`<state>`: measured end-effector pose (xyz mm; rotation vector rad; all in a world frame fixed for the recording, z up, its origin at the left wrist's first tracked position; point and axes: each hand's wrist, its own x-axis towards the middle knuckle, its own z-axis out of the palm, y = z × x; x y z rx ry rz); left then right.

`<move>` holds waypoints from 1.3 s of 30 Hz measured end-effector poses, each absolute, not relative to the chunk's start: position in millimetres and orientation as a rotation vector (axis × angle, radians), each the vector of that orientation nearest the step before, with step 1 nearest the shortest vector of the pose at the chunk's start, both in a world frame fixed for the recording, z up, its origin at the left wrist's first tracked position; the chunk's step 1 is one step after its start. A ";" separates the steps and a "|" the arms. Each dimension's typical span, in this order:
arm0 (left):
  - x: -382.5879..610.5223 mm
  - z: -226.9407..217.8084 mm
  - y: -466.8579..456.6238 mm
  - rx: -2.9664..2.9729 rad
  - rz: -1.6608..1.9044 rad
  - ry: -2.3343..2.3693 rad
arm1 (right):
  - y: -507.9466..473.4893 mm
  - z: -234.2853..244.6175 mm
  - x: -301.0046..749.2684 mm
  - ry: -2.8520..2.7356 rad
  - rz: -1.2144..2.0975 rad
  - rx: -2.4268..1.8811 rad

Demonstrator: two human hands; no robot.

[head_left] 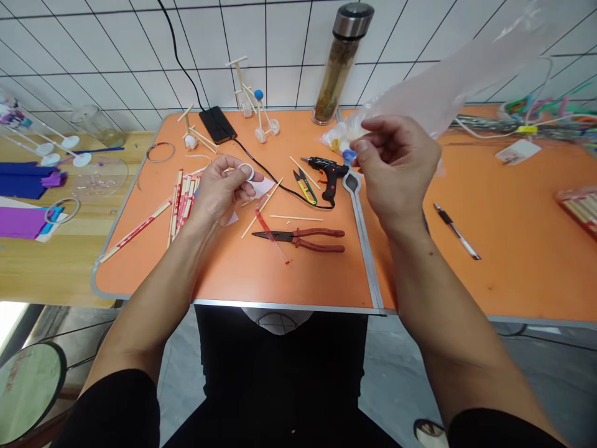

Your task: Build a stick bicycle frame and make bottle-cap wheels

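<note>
Pinching a white ring (pixel 246 172) in left hand (pixel 219 193), right hand (pixel 396 168) clutching clear bag (pixel 433 93) above metal table seam (pixel 366 261)

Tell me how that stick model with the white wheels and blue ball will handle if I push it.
The stick model looks light, being thin wood. Its white wheels suggest it would roll when pushed. With the blue ball set high on a narrow frame, it may well tip over.
</note>
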<state>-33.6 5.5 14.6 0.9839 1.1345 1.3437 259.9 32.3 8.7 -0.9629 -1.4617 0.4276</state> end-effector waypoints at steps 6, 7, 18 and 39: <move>-31.8 13.2 5.6 0.917 1.354 1.102 | 33.6 10.2 267.7 -1.481 0.363 -1.090; -31.0 11.6 5.2 0.907 1.344 1.096 | 33.4 9.3 266.8 -1.506 0.333 -1.131; -28.1 12.6 2.1 0.762 1.205 0.991 | 33.0 -3.5 227.0 -2.219 0.147 -1.819; -21.3 -2.9 -1.2 0.711 1.124 0.875 | 33.4 -4.9 213.2 -2.159 0.108 -1.770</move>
